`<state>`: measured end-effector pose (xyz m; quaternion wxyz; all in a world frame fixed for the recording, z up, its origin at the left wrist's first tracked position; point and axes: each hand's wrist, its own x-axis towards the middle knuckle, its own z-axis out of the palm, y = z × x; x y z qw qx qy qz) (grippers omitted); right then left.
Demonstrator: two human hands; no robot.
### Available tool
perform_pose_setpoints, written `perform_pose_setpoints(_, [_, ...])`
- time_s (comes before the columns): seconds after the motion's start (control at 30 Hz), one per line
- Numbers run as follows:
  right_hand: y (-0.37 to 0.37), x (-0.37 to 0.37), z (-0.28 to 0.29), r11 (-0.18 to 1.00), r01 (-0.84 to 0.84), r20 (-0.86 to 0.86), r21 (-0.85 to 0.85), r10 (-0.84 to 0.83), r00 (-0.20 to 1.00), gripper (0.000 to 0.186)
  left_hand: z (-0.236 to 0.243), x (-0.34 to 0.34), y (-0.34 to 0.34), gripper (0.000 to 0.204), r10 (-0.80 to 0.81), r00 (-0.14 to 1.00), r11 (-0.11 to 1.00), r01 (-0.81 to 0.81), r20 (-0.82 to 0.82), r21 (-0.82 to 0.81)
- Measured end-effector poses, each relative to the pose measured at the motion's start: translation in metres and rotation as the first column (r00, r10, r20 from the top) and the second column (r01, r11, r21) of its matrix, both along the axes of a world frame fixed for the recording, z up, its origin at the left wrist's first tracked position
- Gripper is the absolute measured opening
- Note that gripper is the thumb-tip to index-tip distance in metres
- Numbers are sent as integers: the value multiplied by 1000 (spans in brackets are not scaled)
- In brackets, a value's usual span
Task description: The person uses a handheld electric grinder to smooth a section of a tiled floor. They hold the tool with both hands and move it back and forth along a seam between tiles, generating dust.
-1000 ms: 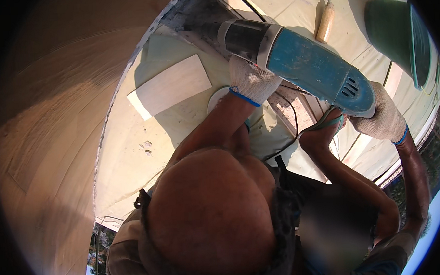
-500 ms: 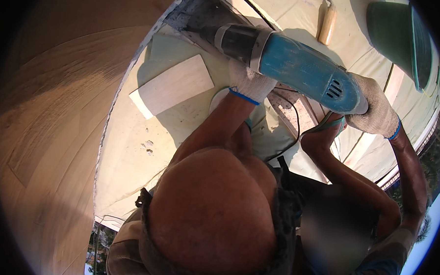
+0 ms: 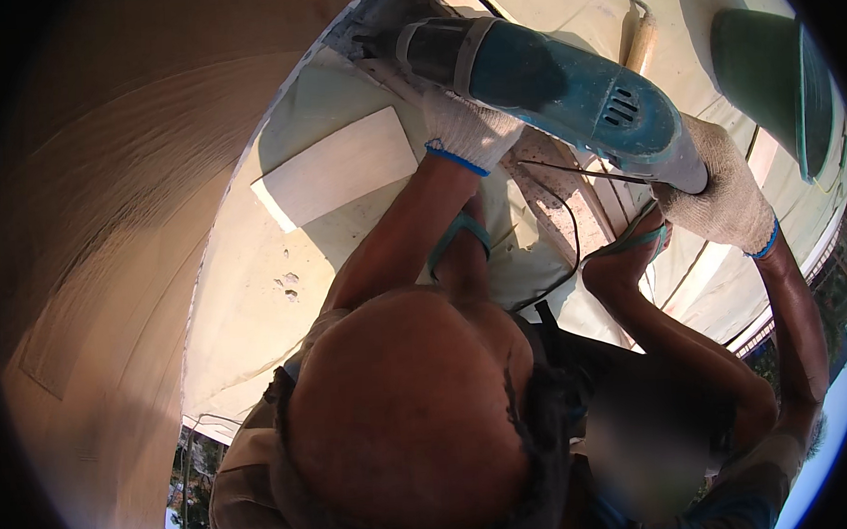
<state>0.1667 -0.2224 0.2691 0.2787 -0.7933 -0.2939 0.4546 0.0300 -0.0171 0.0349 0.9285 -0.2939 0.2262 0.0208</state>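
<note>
While the right hand [image 3: 727,185] clamped the drill [image 3: 552,74], left hand [image 3: 470,130] fingers hidden, I feared the looped cord [image 3: 576,234] snagging the right foot [image 3: 615,270].

We've got a wrinkly cream sheet [image 3: 242,334] down, with a pale board [image 3: 344,169] lying flat on it and a few grey crumbs [image 3: 291,294] just below that. Off to our right sits a green bucket [image 3: 761,84], and left of it what looks like a trowel [image 3: 642,45], wooden handle. Brown wood planking [image 3: 113,297] takes up most of our left, plus some trees [image 3: 198,463] bottom left.
</note>
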Motion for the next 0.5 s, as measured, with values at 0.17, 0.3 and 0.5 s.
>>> perform_pose_setpoints(0.17, [-33, 8, 23, 923, 263, -81, -281, -295, 952, 38, 17, 3, -14, 54, -29, 999, 997, 27, -32, -71])
perform_pose_setpoints(0.3, [-47, 13, 36, 918, 360, -89, -167, -378, 922, 29, 28, 2, -12, 53, -32, 999, 996, 29, -37, -81])
perform_pose_setpoints(0.5, [-76, 40, 38, 957, 287, -25, -30, -288, 957, 40, 31, 7, -19, 52, -70, 997, 993, 66, -38, -103])
